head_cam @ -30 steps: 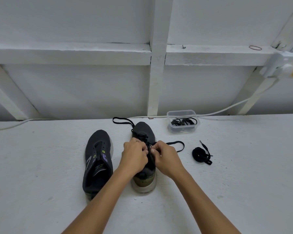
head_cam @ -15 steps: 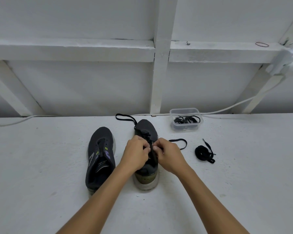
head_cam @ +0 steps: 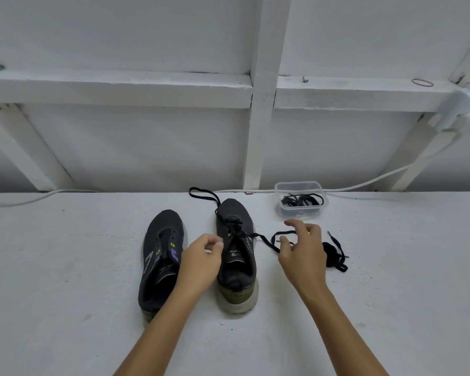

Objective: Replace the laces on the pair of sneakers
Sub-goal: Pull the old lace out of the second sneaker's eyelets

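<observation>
No legible text; sneaker [head_cam: 236, 256] tongue print too small.

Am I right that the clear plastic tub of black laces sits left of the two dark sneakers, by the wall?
Not quite. The head view shows the clear plastic tub of black laces by the wall but to the right of the two dark sneakers, beyond the right hand.

Left sneaker [head_cam: 160, 256]: dark grey, unlaced, tipped on its side, toe pointing away.
Right sneaker [head_cam: 235, 251]: dark grey, upright, just beside the left one, partly laced.
Black lace [head_cam: 261, 237]: threaded through the front eyelets; both ends trail loose on the surface.
Coiled lace [head_cam: 333, 253]: bundled, well right of the sneakers.
</observation>
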Available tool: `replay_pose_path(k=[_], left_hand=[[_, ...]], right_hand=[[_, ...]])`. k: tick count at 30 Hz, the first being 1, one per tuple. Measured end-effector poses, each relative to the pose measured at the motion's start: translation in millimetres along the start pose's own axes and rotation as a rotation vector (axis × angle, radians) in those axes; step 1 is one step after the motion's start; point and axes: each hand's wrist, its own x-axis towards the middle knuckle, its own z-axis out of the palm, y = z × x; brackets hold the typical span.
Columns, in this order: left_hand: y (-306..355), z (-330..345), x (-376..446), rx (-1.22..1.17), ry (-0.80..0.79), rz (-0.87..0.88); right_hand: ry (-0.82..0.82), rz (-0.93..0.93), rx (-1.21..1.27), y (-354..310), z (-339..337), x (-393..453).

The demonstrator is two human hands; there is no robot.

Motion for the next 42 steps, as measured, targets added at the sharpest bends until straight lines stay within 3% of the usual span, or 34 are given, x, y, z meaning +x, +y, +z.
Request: replay_pose_path(k=[2, 6, 10, 15, 20, 24, 29, 33, 37, 42], left_hand=[[-1.7, 2.9, 0.1, 0.011, -0.026, -0.039], [4.5, 11.5, -0.6, -0.163, -0.067, -0.123], [8.7, 13.5, 4.1, -0.236, -0.065, -0.158], [14.1, 12.2, 16.3, -0.195, -0.061, -0.208], [21.4, 5.7, 29.2, 0.181, -0.169, -0.036], [28.7, -1.8, 39.3, 0.225, -0.206, -0.017], [23.5, 10.2, 28.2, -0.023, -0.115, -0.107], [16.5, 12.0, 23.4, 0.044, -0.14, -0.101], [22.5, 6.3, 35.9, -0.062, -0.14, -0.136], [18.7, 13.0, 37.1, -0.432, -0.111, -0.399]], right_hand=[[-0.066, 0.005, 0.066, -6.3, -0.1, -4.6], [-0.482, 0.146, 0.252, -24.0, 1.0, -6.3], [-0.636, 0.099, 0.095, -35.5, -0.9, -5.5], [-0.627, 0.069, -0.039, -42.4, 5.8, -11.8], [-0.553, 0.018, -0.188, -53.6, 15.7, -15.2], [-0.517, 0.011, -0.211, -53.4, 19.2, -16.9], [-0.473, 0.025, -0.159, -48.7, 21.4, -21.9], [-0.45, 0.022, -0.156, -48.5, 22.8, -22.3], [-0.44, 0.055, -0.148, -47.9, 21.8, -23.1], [-0.43, 0.076, -0.146, -46.6, 22.7, -25.8]])
